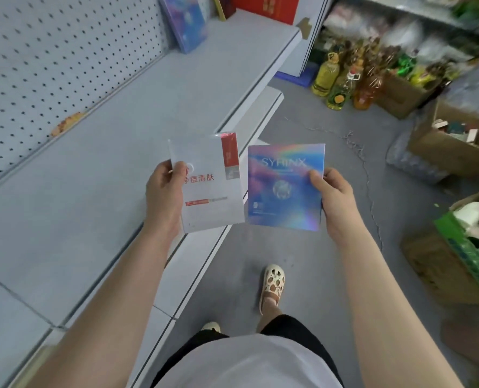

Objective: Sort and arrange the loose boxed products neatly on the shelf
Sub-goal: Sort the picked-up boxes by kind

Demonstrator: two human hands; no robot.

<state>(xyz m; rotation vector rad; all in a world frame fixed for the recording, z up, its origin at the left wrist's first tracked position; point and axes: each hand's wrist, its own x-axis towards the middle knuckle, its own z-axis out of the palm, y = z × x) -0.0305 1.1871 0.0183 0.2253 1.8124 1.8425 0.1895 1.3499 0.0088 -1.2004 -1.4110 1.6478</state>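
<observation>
My left hand grips a flat white box with red lettering and a red stripe, thumb on its front, held over the shelf's front edge. Beside it, my right hand grips a holographic blue-purple box marked SYRINX, held over the floor. The two boxes are side by side, almost touching. The grey shelf stretches along the left. At its far end a similar holographic box leans upright, with a red box behind it.
A perforated back panel rises behind the shelf. Oil bottles stand on the floor ahead. Cardboard boxes of goods line the right side, one green-edged. My sandalled foot is on the grey floor.
</observation>
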